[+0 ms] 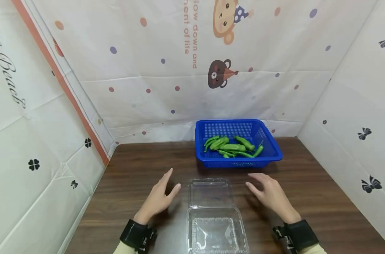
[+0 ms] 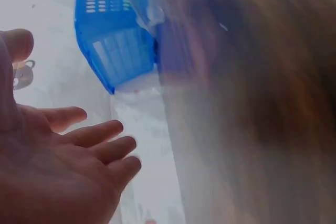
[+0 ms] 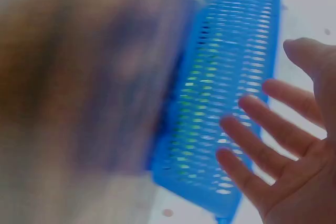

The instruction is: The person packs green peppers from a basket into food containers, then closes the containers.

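Observation:
A clear plastic clamshell box (image 1: 216, 229) lies opened out on the table, its lid (image 1: 210, 193) folded back toward the far side. To its left hovers my left hand (image 1: 158, 197), fingers loosely extended and thumb apart, holding nothing. My right hand (image 1: 271, 193) is over the table to the right of the lid, fingers relaxed, also without anything in it. Beyond both hands stands a blue plastic basket (image 1: 240, 163) containing several green peppers (image 1: 233, 147), some thick and some thin. The right wrist view shows spread fingers (image 3: 254, 145) overlapping the basket's slotted side.
The dark wooden table (image 1: 138, 158) is bordered by a patterned white sheet (image 1: 132, 106) at the back and more white sheeting (image 1: 348, 148) on the right and left. Each wrist wears a black strap (image 1: 133, 234) with a small camera.

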{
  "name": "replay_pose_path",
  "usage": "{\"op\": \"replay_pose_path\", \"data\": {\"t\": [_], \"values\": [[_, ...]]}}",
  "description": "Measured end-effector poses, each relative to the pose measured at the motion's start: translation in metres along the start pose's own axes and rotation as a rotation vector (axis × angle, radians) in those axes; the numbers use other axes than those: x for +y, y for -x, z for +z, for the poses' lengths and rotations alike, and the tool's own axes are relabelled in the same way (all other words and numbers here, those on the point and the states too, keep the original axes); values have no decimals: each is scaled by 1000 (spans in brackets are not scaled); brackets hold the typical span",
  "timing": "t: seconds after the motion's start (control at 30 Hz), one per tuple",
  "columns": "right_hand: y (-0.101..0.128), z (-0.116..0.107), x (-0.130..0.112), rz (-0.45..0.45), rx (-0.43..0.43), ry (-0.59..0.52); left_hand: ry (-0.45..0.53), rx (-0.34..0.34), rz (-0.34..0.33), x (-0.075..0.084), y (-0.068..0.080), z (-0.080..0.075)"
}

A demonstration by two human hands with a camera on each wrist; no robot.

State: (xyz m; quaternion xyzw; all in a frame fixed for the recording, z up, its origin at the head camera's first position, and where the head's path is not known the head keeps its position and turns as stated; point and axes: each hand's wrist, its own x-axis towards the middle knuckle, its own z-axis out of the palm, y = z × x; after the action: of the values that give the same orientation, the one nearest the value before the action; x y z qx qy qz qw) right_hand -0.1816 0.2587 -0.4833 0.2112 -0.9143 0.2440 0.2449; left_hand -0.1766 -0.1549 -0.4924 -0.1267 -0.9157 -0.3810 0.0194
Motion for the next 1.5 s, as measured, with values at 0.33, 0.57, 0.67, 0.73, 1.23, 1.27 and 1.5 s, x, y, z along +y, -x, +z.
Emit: {"op": "replay_pose_path", "data": {"t": [0.33,0.57,0.67,0.73,1.23,1.27,1.5], "values": [[-63,-26,-7,-124,-35,-41,54,18,87,26,-34,-8],[-119,-38,10,-50,-262,35,5,-25,154,43,-71,-7],[-141,-38,21,-38,-339,54,0,-38,180,48,-84,-5],[-155,-36,27,-29,-387,57,-3,-42,198,51,-90,-4],[-202,-5,54,137,-611,99,-45,-64,188,56,-111,9],[-203,-3,57,144,-621,102,-55,-62,183,56,-113,10],[-214,8,74,215,-684,113,-98,-84,163,59,-122,13]]}}
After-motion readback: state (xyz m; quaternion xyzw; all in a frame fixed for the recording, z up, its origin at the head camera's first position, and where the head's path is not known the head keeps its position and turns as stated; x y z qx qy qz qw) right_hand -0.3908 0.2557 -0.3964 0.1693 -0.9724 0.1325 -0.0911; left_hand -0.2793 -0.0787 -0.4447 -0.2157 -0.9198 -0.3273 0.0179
